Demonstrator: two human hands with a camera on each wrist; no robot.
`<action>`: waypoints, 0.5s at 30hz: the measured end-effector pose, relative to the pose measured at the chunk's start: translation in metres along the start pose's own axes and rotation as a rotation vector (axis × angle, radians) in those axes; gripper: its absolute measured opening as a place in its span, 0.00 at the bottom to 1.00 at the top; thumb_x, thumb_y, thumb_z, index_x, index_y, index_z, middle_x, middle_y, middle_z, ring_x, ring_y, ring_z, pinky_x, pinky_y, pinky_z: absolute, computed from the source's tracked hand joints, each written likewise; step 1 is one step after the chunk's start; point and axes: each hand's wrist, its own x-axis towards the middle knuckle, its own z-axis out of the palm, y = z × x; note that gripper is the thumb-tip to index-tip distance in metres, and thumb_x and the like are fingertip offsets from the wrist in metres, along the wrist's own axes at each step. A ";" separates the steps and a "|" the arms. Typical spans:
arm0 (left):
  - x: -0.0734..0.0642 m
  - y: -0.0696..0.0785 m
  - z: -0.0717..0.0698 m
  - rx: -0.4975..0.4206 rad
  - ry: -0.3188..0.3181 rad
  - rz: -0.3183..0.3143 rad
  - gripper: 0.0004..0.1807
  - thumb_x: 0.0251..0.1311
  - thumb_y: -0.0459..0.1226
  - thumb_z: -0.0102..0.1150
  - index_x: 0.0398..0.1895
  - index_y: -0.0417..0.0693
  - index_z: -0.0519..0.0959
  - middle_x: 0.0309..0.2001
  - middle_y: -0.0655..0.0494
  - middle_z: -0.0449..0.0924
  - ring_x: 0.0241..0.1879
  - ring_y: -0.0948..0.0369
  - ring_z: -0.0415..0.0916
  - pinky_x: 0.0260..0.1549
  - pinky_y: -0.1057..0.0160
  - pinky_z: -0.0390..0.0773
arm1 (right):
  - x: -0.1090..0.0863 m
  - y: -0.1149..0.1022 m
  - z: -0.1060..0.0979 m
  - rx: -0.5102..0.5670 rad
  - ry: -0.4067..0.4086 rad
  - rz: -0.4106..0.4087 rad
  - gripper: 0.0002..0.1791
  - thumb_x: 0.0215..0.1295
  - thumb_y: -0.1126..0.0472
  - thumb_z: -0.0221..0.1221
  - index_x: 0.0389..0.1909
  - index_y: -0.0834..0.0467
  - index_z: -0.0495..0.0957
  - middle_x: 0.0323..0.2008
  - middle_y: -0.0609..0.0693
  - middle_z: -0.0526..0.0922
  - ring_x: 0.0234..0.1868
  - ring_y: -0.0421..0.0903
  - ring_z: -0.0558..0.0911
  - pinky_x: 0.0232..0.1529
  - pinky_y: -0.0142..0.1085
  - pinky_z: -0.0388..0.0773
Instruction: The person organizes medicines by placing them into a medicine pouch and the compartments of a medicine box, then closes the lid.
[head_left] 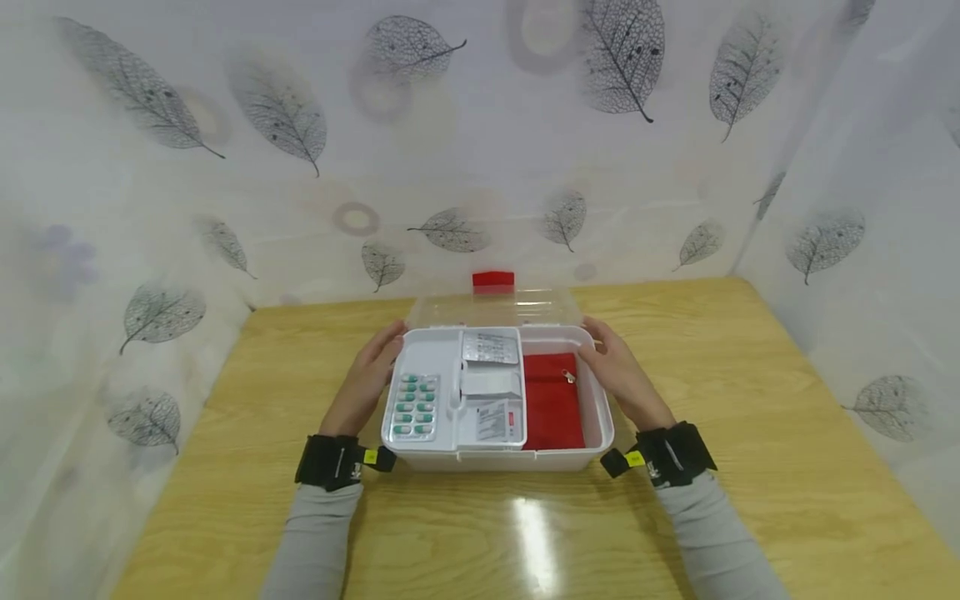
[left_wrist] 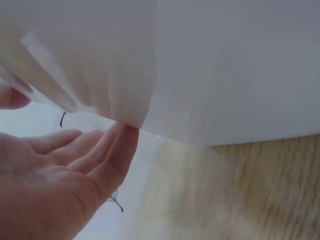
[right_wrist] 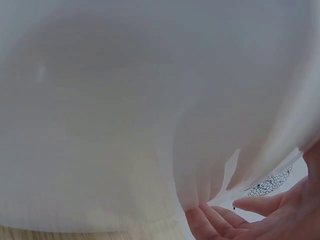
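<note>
A white plastic medicine box (head_left: pixel 495 461) sits before me on the table, its clear lid (head_left: pixel 450 310) with a red latch (head_left: pixel 493 281) tipped back. At its left side my left hand (head_left: pixel 369 375) grips the box, fingertips against the outer wall in the left wrist view. My right hand (head_left: pixel 624 375) holds the opposite side, thumb at the rim. Inside, a white tray (head_left: pixel 429 346) carries a blister pack of green-and-white capsules (head_left: pixel 414 408), a silver blister pack (head_left: pixel 491 347) and a small printed packet (head_left: pixel 495 422). Beside the tray lies a red zippered pouch (head_left: pixel 551 404).
The wooden table (head_left: pixel 750 400) extends around the box on both sides and in front. Behind it hangs a white leaf-patterned curtain (head_left: pixel 480 167), close to the open lid, with more of it along the left and right.
</note>
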 end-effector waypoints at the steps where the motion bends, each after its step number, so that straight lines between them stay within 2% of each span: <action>1: 0.000 0.001 0.000 -0.001 -0.004 -0.007 0.33 0.80 0.53 0.39 0.80 0.50 0.54 0.79 0.51 0.55 0.77 0.50 0.54 0.73 0.42 0.58 | 0.000 0.001 0.000 0.001 0.003 -0.002 0.35 0.78 0.54 0.51 0.80 0.59 0.50 0.73 0.64 0.62 0.71 0.66 0.67 0.67 0.64 0.67; 7: -0.001 0.004 0.001 -0.005 -0.045 -0.004 0.33 0.80 0.52 0.39 0.81 0.53 0.51 0.80 0.49 0.52 0.78 0.50 0.52 0.74 0.41 0.57 | -0.002 0.000 -0.001 0.041 0.002 -0.048 0.33 0.79 0.60 0.49 0.79 0.62 0.50 0.72 0.66 0.64 0.70 0.65 0.68 0.67 0.63 0.68; 11: -0.002 0.007 0.001 -0.030 -0.061 0.042 0.32 0.81 0.47 0.41 0.82 0.52 0.49 0.81 0.49 0.51 0.78 0.52 0.54 0.74 0.43 0.58 | -0.001 0.000 0.000 0.059 0.000 -0.106 0.33 0.77 0.65 0.46 0.79 0.62 0.49 0.74 0.65 0.61 0.72 0.64 0.65 0.70 0.64 0.63; 15: -0.001 0.005 0.000 -0.067 -0.037 0.101 0.32 0.80 0.39 0.43 0.82 0.54 0.49 0.81 0.54 0.50 0.79 0.58 0.51 0.76 0.50 0.54 | 0.002 0.001 0.002 0.019 0.039 -0.164 0.36 0.73 0.70 0.47 0.80 0.56 0.51 0.77 0.62 0.58 0.74 0.64 0.62 0.69 0.67 0.62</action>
